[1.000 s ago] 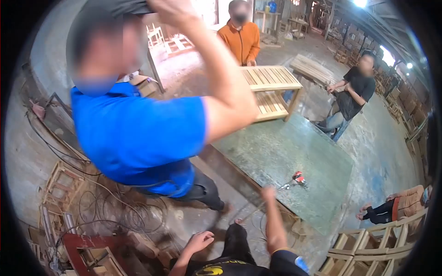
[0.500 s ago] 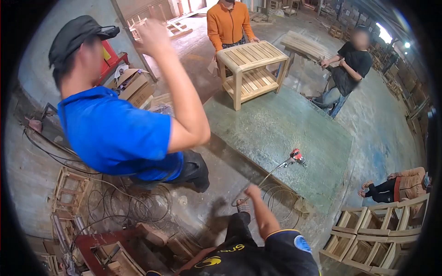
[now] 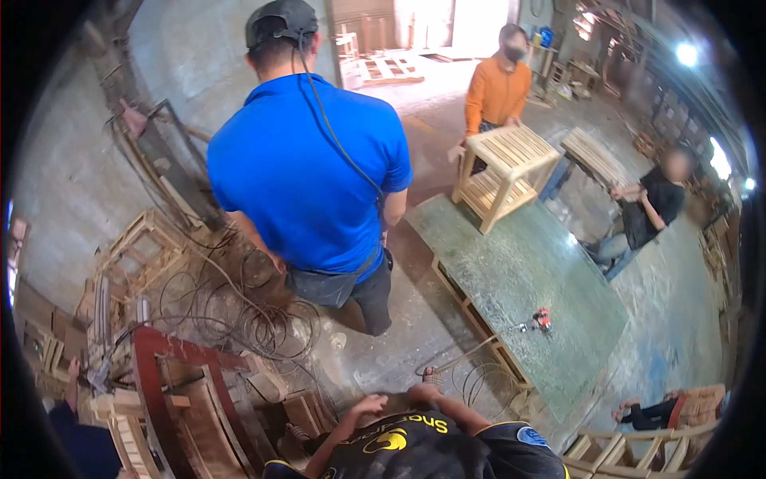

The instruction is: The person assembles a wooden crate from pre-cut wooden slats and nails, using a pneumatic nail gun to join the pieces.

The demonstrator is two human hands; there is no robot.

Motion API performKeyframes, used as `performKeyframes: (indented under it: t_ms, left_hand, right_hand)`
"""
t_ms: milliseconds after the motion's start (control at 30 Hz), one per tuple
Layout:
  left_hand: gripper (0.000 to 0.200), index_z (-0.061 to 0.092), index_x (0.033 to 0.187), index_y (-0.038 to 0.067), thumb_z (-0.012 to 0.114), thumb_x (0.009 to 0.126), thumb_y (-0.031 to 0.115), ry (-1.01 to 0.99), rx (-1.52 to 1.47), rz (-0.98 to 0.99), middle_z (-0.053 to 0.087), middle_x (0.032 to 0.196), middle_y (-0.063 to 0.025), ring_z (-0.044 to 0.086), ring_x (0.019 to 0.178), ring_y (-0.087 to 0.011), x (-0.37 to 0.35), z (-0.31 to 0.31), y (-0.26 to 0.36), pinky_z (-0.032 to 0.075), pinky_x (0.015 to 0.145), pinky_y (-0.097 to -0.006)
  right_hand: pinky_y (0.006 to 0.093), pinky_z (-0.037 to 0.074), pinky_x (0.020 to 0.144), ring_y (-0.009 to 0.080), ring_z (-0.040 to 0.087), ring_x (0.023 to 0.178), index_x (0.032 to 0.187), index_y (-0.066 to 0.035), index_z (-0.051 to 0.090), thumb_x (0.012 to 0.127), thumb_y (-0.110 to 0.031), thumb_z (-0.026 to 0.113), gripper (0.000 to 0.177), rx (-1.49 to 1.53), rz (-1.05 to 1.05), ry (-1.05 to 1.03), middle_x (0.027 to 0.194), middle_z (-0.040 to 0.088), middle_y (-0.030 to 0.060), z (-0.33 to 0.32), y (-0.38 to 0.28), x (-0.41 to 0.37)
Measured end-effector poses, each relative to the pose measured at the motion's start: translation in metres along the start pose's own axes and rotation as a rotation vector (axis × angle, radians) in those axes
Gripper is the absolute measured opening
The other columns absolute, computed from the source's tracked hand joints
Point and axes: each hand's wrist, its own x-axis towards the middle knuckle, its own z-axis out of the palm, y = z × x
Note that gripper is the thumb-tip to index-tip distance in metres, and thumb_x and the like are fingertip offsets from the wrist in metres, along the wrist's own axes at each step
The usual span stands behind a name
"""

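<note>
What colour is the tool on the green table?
The tool is red with silvery parts, best seen in the head view.

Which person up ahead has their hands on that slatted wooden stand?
The person in the orange jacket, behind the slatted stand; the one in blue and the one in black aren't touching it.

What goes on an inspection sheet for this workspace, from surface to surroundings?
Surface: green tabletop, scuffed, with pale marks.
Job's things: slatted wooden stand upright at the far end, handled by a person in orange; red tool on the tabletop.
Clutter: red frame among piled wooden parts.
Hands: left hand looks empty; right hand, grip unclear.
Cables: line from the tool over the edge; loose coils on the floor.
Surroundings: person in blue close by; another in black beyond the tabletop.
</note>
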Motion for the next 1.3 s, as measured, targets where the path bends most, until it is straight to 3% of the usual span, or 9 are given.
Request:
performKeyframes:
  t_ms: [33,133,200,300,333,467,600,800,1300]
  left_hand:
    - [0.032,0.059,0.103,0.005,0.056,0.094,0.035,0.082,-0.217,0.131,0.066,0.082,-0.0089,0.062,0.059,-0.0158,-0.007,-0.013,0.0,0.05,0.054,-0.0279]
    - [0.032,0.056,0.107,0.004,0.056,0.094,0.034,0.557,-0.636,0.376,0.066,0.078,-0.0111,0.062,0.057,-0.0174,-0.035,-0.053,-0.002,0.051,0.053,-0.0278]
    - [0.028,0.055,0.104,0.004,0.053,0.094,0.031,0.675,-0.766,0.6,0.067,0.077,-0.0116,0.062,0.056,-0.0183,-0.056,-0.074,-0.026,0.051,0.051,-0.0281]
    - [0.025,0.058,0.098,0.003,0.054,0.09,0.026,0.837,-0.846,0.326,0.065,0.069,-0.0122,0.063,0.054,-0.0201,-0.075,-0.091,-0.078,0.05,0.049,-0.0288]
    - [0.024,0.059,0.096,0.002,0.055,0.089,0.025,0.878,-0.851,0.206,0.065,0.066,-0.0123,0.062,0.052,-0.0202,-0.085,-0.089,-0.085,0.05,0.048,-0.0288]
    - [0.021,0.061,0.089,0.0,0.055,0.086,0.02,0.77,-0.336,-0.27,0.064,0.063,-0.0121,0.06,0.048,-0.0208,-0.101,-0.07,-0.129,0.048,0.045,-0.0297]
    - [0.021,0.06,0.086,-0.001,0.053,0.084,0.019,0.744,-0.699,0.306,0.065,0.064,-0.0111,0.06,0.049,-0.0217,-0.078,-0.051,-0.17,0.049,0.045,-0.0322]
    - [0.023,0.059,0.093,0.001,0.053,0.087,0.022,0.556,-0.56,-0.073,0.066,0.075,-0.0129,0.06,0.053,-0.0213,-0.078,-0.028,-0.097,0.05,0.046,-0.0321]
    - [0.024,0.055,0.098,0.002,0.054,0.086,0.022,0.541,-0.572,-0.144,0.066,0.078,-0.0141,0.064,0.06,-0.0248,-0.079,-0.021,-0.105,0.054,0.056,-0.0389]
  right_hand:
    - [0.0429,0.052,0.081,0.0344,0.066,0.093,0.098,-0.006,0.069,0.074,-0.041,0.063,0.043,0.013,-0.244,0.056,0.093,0.068,0.02,0.0,-0.013,0.001]
    - [0.0433,0.051,0.082,0.0354,0.066,0.095,0.099,-0.005,0.069,0.074,-0.042,0.061,0.045,0.186,-0.1,-0.142,0.097,0.067,0.0216,0.019,-0.025,0.087]
    - [0.0436,0.051,0.082,0.0364,0.065,0.095,0.098,-0.004,0.069,0.075,-0.042,0.06,0.045,0.341,-0.01,0.09,0.097,0.067,0.0222,-0.015,-0.04,0.071]
    - [0.0371,0.056,0.063,0.0259,0.068,0.06,0.094,-0.004,0.071,0.078,-0.029,0.059,0.031,0.36,0.032,0.454,0.078,0.071,0.0134,-0.025,-0.027,0.063]
    - [0.0389,0.054,0.069,0.0289,0.067,0.073,0.094,-0.003,0.07,0.078,-0.032,0.058,0.035,0.441,0.115,0.35,0.084,0.07,0.0159,-0.028,-0.023,0.053]
    - [0.04,0.053,0.076,0.0317,0.068,0.091,0.089,0.002,0.069,0.079,-0.036,0.057,0.04,0.441,0.334,0.261,0.092,0.068,0.0226,-0.027,0.011,0.02]
    - [0.0386,0.055,0.071,0.0322,0.069,0.081,0.087,0.003,0.068,0.078,-0.033,0.058,0.039,0.23,0.323,0.262,0.09,0.068,0.0235,0.037,0.081,0.048]
    - [0.0391,0.055,0.069,0.0299,0.07,0.075,0.094,0.001,0.067,0.079,-0.034,0.057,0.04,0.491,0.425,0.188,0.089,0.069,0.019,0.0,0.049,0.018]
    - [0.0401,0.056,0.061,0.0274,0.067,0.066,0.09,0.002,0.067,0.079,-0.035,0.056,0.04,0.602,0.439,0.172,0.08,0.069,0.015,-0.019,0.035,0.013]
